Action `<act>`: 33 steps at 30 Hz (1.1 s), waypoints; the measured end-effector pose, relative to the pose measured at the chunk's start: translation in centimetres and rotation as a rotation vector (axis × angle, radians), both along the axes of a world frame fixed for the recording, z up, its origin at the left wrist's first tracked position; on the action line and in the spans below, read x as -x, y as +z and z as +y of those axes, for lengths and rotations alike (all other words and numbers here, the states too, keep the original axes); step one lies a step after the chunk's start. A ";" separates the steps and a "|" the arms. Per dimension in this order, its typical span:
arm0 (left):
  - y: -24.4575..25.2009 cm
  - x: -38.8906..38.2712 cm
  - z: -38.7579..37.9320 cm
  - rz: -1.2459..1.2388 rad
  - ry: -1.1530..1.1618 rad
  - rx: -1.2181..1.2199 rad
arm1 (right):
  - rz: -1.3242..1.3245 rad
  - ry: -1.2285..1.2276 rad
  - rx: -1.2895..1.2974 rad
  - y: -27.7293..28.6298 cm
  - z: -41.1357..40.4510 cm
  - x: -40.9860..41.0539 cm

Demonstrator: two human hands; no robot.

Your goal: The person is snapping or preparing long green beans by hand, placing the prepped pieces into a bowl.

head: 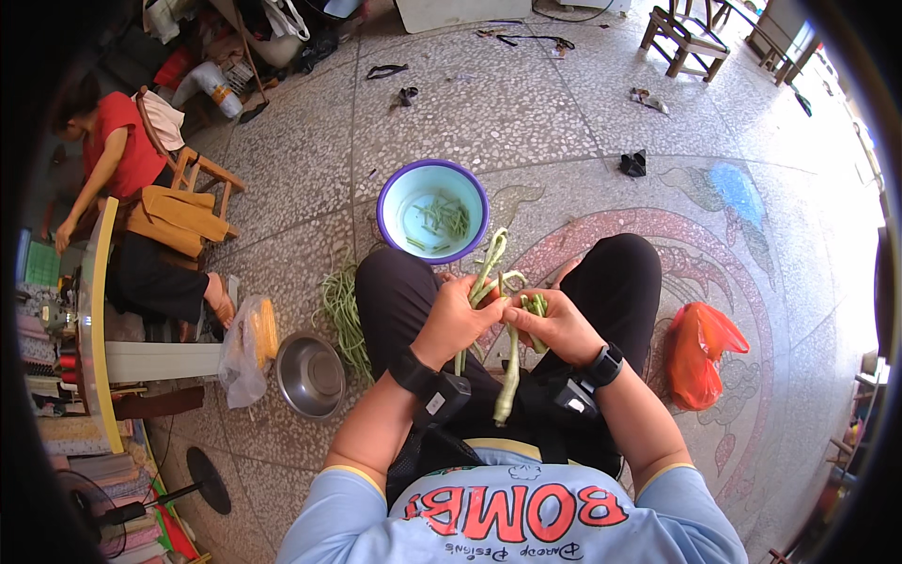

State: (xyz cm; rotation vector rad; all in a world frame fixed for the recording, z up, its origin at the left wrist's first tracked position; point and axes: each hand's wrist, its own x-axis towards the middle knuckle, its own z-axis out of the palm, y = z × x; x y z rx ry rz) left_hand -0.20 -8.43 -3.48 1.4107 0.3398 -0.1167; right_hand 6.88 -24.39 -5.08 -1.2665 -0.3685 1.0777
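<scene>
Both hands meet above my lap. Several long green beans are gripped in my left hand, their looped ends sticking up past the fingers. Curled in my right hand is a bunch of short bean pieces. One thick pale bean hangs down between the hands, and the fingertips touch near its top. Beyond my knees stands a light blue basin with a purple rim, holding cut bean pieces. A heap of long beans lies on the floor beside my left knee.
A steel bowl and a clear plastic bag with corn sit at left. An orange-red plastic bag lies at right. Another person in red sits at far left by a table. A wooden chair stands far right.
</scene>
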 end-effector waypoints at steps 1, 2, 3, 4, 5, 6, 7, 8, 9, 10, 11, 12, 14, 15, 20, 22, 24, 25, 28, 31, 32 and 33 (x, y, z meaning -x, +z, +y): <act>-0.3 0.0 0.0 0.021 0.015 -0.019 | -0.129 0.051 0.055 0.4 0.2 -0.1; -0.5 0.1 0.1 0.042 0.030 -0.038 | -0.089 0.060 0.070 1.0 0.3 -0.2; -0.5 0.1 0.2 0.041 0.028 -0.038 | -0.090 0.058 0.070 0.9 0.2 -0.3; -0.4 0.1 0.3 0.063 0.019 0.091 | -0.078 0.066 0.039 0.7 0.0 -0.5; -0.3 0.1 0.4 0.085 0.009 0.220 | -0.066 0.073 0.009 0.4 0.0 -0.6; -0.3 0.1 0.2 0.076 0.029 0.229 | -0.096 0.043 -0.002 -0.1 0.2 -0.5; -0.4 0.1 0.3 0.076 0.030 0.230 | -0.096 0.044 -0.001 -0.2 0.2 -0.4; -0.5 0.2 0.4 0.070 0.022 0.196 | -0.065 0.018 0.013 -0.2 0.3 -0.4; -0.5 0.1 0.5 0.063 0.014 0.162 | -0.035 -0.008 0.027 -0.1 0.3 -0.4; -0.5 0.1 0.5 0.062 0.015 0.162 | -0.036 -0.007 0.027 -0.3 0.3 -0.5; -0.4 0.1 0.5 0.071 0.019 0.145 | -0.051 -0.017 0.025 -0.6 0.2 -0.7; -0.4 0.1 0.5 0.081 0.024 0.130 | -0.067 -0.026 0.023 -0.8 0.2 -0.8; -0.7 0.1 0.3 0.042 0.037 0.084 | -0.013 -0.040 -0.007 -1.1 0.4 -0.5; -0.9 0.1 0.1 0.006 0.051 0.038 | 0.044 -0.054 -0.037 -1.1 0.5 -0.3; -1.0 0.3 0.2 0.055 0.070 0.286 | 0.210 -0.006 -0.124 -1.5 0.7 -0.2; -0.7 0.4 0.6 0.092 0.027 0.349 | 0.285 0.028 -0.164 -2.0 0.6 -0.5; -0.8 0.3 0.8 0.097 -0.010 0.382 | 0.429 0.009 -0.214 -2.2 0.7 -0.2; -0.6 0.3 0.9 0.096 -0.012 0.379 | 0.428 0.008 -0.216 -2.3 0.6 -0.1; -0.1 0.2 0.7 0.097 -0.045 0.308 | 0.385 0.016 -0.243 -2.5 0.4 0.0; -0.3 0.2 0.3 0.020 -0.049 0.040 | 0.370 -0.026 -0.135 -1.5 0.3 0.5; -1.1 0.3 0.2 -0.057 -0.040 -0.028 | 0.358 -0.004 -0.137 -1.5 0.2 0.4; -1.4 0.2 0.0 -0.134 -0.032 -0.095 | 0.357 -0.006 -0.137 -1.6 0.2 0.4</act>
